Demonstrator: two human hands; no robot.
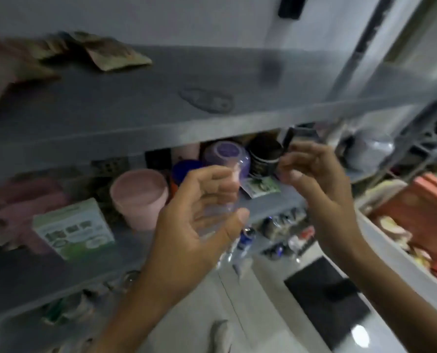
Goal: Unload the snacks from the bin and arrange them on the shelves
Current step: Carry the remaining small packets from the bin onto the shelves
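Observation:
The view is blurred. My left hand [199, 220] is curled around a clear plastic container [227, 161] with a purple end, held in front of the middle shelf [270, 205]. My right hand [319, 184] pinches a small dark packet [301, 136] at its fingertips, just under the edge of the top shelf [161, 98]. At the right stands the white bin [390, 250] with red and orange snack packs [421, 207] inside. Brown packets [105, 52] lie on the top shelf at the left.
The middle shelf holds a green-and-white box [74, 230], a pink cup [141, 197], a dark jar [265, 154] and a green sachet [260, 187]. Bottles stand on a lower shelf [248, 240]. A dark mat [324, 301] lies on the pale floor below.

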